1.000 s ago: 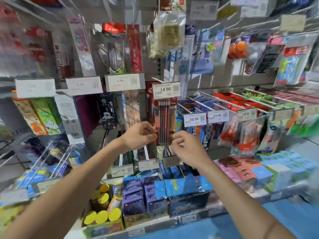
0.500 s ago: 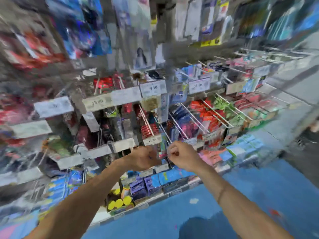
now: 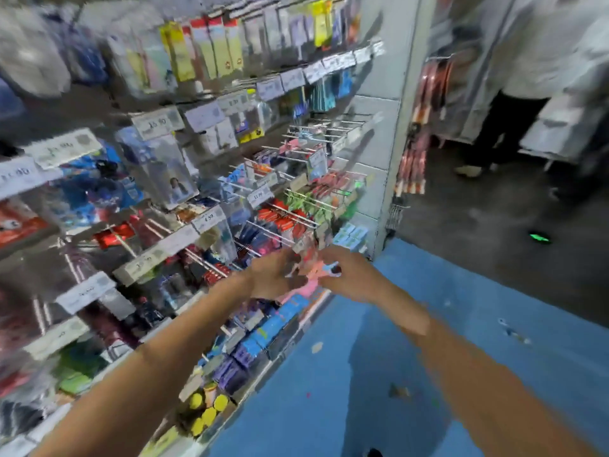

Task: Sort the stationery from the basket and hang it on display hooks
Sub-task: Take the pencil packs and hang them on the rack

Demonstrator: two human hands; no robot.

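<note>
The frame is heavily blurred by motion. My left hand (image 3: 273, 275) and my right hand (image 3: 351, 275) are raised close together in front of the lower display hooks (image 3: 290, 222) near the rack's right end. Both hands have curled fingers that point at a small blurred pink-red packet (image 3: 311, 267) between them. The blur hides whether either hand grips it. Red, green and blue packets hang on the hooks just above my hands. White price tags (image 3: 207, 219) sit at the hook ends. No basket is in view.
The rack of hanging stationery fills the left side, with boxes and yellow-capped jars (image 3: 207, 410) on its bottom shelf. The blue floor (image 3: 362, 374) lies below my arms. A grey pillar (image 3: 389, 127) ends the rack. Another person's legs (image 3: 494, 133) stand at the far right.
The view has swung right along the rack. My hands left the hanging pencil pack under the 14.90 tag and now sit lower, near the rack's right end.
</note>
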